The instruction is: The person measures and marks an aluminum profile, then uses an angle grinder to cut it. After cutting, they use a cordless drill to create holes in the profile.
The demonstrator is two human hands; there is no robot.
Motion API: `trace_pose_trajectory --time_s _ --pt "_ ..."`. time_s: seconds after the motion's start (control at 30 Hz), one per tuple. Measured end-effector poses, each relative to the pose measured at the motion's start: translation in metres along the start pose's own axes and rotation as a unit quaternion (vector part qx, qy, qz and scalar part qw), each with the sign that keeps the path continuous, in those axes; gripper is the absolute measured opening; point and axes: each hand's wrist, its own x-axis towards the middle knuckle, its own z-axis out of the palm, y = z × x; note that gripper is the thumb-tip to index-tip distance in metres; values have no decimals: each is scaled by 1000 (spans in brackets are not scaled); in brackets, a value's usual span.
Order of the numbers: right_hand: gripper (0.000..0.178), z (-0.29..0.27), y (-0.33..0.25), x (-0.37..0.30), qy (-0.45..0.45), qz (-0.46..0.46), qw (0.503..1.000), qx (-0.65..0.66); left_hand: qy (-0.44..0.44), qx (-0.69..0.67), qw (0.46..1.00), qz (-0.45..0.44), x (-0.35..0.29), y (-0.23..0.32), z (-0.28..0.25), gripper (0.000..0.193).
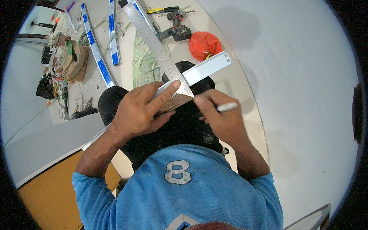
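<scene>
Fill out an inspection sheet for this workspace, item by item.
Surface: pale floor; the work rests across the person's dark-trousered knees.
Job's things: a white metal strip lies across the knees; a steel square ruler is laid over it.
Clutter: cordless drill, red bag, blue-and-white strips, brown sack, green cloth.
Hands: left hand presses the ruler onto the strip; right hand holds a white marker at the ruler's edge.
Cables: loose wires at the left.
Surroundings: white wall to the right, brown board lower left.
</scene>
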Motion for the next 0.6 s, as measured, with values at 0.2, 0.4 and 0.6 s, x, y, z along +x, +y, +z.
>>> trace_pose_trajectory --time_s 0.2,0.4,0.6 --pt "31 23 -5 15 -63 75 983 158 23 -206 975 -74 -5 -40 0 103" --pt "30 39 12 15 -59 126 971 196 -26 -373 913 -165 7 -69 -8 86" --pt "34 38 9 24 -63 167 962 206 -96 -182 965 -163 8 -51 -1 68"
